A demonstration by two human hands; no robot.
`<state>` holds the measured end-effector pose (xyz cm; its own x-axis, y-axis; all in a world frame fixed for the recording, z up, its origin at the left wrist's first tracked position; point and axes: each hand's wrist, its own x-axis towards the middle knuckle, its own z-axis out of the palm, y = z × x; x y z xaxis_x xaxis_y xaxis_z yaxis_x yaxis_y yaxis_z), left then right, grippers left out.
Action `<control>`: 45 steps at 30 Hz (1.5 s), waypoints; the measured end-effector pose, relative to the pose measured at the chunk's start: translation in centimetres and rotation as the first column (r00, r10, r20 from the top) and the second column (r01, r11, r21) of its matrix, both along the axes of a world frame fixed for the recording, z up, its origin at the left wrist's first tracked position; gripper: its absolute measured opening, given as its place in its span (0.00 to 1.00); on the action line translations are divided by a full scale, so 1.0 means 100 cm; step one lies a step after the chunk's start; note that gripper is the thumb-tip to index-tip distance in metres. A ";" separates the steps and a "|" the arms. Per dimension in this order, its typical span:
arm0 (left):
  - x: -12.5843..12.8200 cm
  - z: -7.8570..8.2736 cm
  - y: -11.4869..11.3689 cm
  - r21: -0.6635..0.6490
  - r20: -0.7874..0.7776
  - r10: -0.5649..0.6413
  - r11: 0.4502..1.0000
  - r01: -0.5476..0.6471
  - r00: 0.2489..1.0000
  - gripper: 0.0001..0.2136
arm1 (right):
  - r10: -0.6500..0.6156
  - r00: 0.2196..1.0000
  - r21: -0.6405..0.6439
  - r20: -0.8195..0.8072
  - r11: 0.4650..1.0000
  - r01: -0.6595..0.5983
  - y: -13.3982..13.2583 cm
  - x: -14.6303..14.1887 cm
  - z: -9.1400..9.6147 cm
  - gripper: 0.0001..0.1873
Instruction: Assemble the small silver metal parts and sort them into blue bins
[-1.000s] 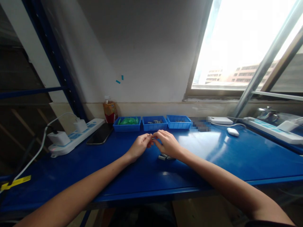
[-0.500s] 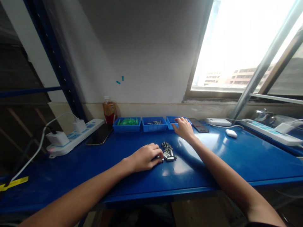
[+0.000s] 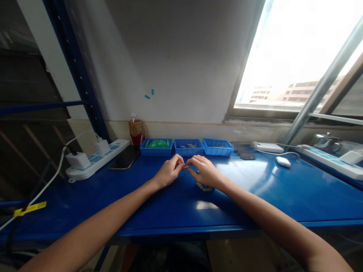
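My left hand [image 3: 169, 172] and my right hand [image 3: 204, 170] meet above the blue tabletop [image 3: 170, 211]. Between their fingertips is a small grey metal block [image 3: 185, 167], pinched from both sides. A pile of similar metal pieces [image 3: 205, 187] lies on the table, partly hidden beneath my right hand. Behind the hands stand three blue bins in a row: the left bin [image 3: 156, 152] has green pieces [image 3: 158, 143] in it, the middle bin [image 3: 188, 152] some metal blocks, and the right bin [image 3: 217, 151] small dark pieces.
On the left are a white power strip [image 3: 90, 169], a black phone [image 3: 124, 158] and a drink bottle [image 3: 136, 130]. To the right lie a partly blurred dark flat object [image 3: 248, 155], a white power bank [image 3: 269, 147], an earbud case [image 3: 283, 161] and another power strip [image 3: 334, 161].
My right hand has come back from the right bin to meet my left hand. The left has lifted off the pile, bringing up the small block now between both hands.
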<state>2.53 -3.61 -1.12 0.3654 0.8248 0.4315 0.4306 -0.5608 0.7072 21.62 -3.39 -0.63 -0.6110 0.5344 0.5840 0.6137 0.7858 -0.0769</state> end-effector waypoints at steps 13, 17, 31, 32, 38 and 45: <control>0.001 0.008 -0.010 0.183 -0.165 0.030 0.983 0.001 0.986 0.10 | -0.017 0.999 -0.012 -0.037 1.000 0.016 -0.001 -0.002 0.002 0.13; 0.001 0.010 -0.010 0.177 -0.164 0.064 0.984 -0.034 0.984 0.12 | -0.022 0.997 -0.017 -0.075 1.000 0.021 -0.001 -0.001 0.000 0.08; 0.002 0.010 -0.012 0.158 -0.117 0.048 0.987 -0.029 0.992 0.12 | -0.051 0.996 0.024 -0.072 0.998 0.053 0.000 -0.001 0.004 0.13; 0.002 0.010 -0.012 0.166 -0.124 0.047 0.986 -0.026 0.991 0.11 | -0.044 0.997 0.017 -0.069 0.999 0.045 0.000 -0.001 0.004 0.14; 0.001 0.012 -0.013 0.181 -0.137 0.049 0.983 -0.024 0.989 0.14 | -0.035 0.991 -0.003 -0.128 0.999 0.035 -0.006 -0.002 0.002 0.09; 0.008 0.007 -0.013 0.063 -0.117 0.048 0.997 -0.041 0.992 0.14 | -0.160 0.972 0.118 -0.170 0.976 0.182 0.033 0.004 0.033 0.10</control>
